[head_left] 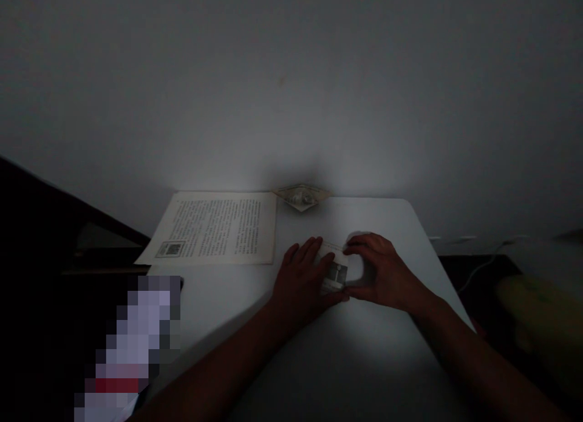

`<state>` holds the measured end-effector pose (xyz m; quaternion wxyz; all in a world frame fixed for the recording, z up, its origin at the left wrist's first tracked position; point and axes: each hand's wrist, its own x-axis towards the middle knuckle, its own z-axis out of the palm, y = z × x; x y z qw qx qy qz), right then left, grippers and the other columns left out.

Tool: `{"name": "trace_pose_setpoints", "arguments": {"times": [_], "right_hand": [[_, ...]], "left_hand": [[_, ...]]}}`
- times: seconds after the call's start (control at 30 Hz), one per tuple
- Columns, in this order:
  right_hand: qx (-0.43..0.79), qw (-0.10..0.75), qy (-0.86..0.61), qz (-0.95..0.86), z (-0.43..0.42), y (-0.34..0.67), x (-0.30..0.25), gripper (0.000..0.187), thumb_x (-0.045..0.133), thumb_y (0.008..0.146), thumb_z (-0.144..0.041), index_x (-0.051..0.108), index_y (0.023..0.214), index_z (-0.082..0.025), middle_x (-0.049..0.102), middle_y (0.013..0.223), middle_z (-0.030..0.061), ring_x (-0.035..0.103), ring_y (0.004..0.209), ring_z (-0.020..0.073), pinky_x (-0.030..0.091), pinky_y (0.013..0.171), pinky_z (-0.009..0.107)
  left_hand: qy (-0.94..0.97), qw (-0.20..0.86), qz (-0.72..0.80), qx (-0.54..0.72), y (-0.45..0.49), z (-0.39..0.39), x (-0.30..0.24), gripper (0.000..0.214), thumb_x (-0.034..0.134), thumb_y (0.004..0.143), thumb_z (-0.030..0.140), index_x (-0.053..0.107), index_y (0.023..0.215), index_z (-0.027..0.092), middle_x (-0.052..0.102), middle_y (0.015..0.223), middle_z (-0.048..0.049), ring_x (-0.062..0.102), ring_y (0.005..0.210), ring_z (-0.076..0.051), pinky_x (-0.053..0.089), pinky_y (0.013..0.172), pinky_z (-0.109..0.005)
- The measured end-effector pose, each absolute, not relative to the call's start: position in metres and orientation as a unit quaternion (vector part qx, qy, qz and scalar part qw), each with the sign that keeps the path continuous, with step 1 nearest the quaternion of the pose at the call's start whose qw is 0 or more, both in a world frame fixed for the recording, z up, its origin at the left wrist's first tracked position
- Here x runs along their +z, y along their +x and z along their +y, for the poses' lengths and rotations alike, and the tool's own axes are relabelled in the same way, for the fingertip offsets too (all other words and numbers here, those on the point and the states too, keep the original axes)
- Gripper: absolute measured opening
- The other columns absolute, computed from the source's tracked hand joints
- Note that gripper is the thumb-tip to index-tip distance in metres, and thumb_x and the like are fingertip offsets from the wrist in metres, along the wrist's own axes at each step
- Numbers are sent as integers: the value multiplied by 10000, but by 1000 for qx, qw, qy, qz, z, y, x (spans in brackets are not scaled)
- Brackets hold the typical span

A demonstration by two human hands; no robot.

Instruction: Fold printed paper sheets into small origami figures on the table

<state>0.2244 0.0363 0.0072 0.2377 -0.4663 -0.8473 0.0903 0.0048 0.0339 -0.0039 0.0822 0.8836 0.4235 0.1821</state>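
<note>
On a white table (373,361) in dim light, both my hands rest on a small piece of printed paper (336,275). My left hand (303,282) lies with fingers stretched flat over the paper's left side, thumb along its lower edge. My right hand (380,273) curls over the right side, fingertips pinching or pressing the paper's top and bottom edges. A folded paper shape (301,197) sits at the table's far edge against the wall.
A large printed sheet (214,228) with text and a QR code lies at the table's far left. A blurred-out patch (132,349) is at lower left. Dark furniture stands left; a cable (478,270) and a yellowish object (537,313) are on the right.
</note>
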Motion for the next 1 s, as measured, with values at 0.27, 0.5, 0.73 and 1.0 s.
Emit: {"name": "trace_pose_setpoints", "arguments": {"times": [0.27,0.5,0.73,1.0], "right_hand": [[96,278,-477,-828,45,236,0,281,670,781,-378,637,1037,-265,636,1051,75,569,1039,266,439,887,458],[96,304,-492,-810,55,236,-6,78,689,774,-344,689,807,-273,643,1002,43,590,994,245,455,859,444],[84,295,-519,-798,72,225,-5,86,721,742,-361,705,759,-278,657,985,37,596,970,245,449,873,456],[77,286,-529,-795,100,193,-2,66,739,722,-330,717,749,-273,670,956,30,594,928,235,437,863,436]], "left_hand": [[910,120,357,174,-2,42,-4,620,589,747,628,545,1237,249,405,1435,-119,316,1355,-273,246,1104,-482],[916,138,336,168,-5,45,7,533,700,718,495,580,1192,281,459,1372,-82,389,1283,-275,284,1084,-466],[911,162,336,173,-5,45,6,544,708,718,476,573,1203,268,452,1360,-93,385,1282,-282,333,1058,-459],[908,176,331,187,-5,46,0,554,723,704,466,582,1192,247,452,1354,-110,380,1290,-280,342,1067,-439]]}}
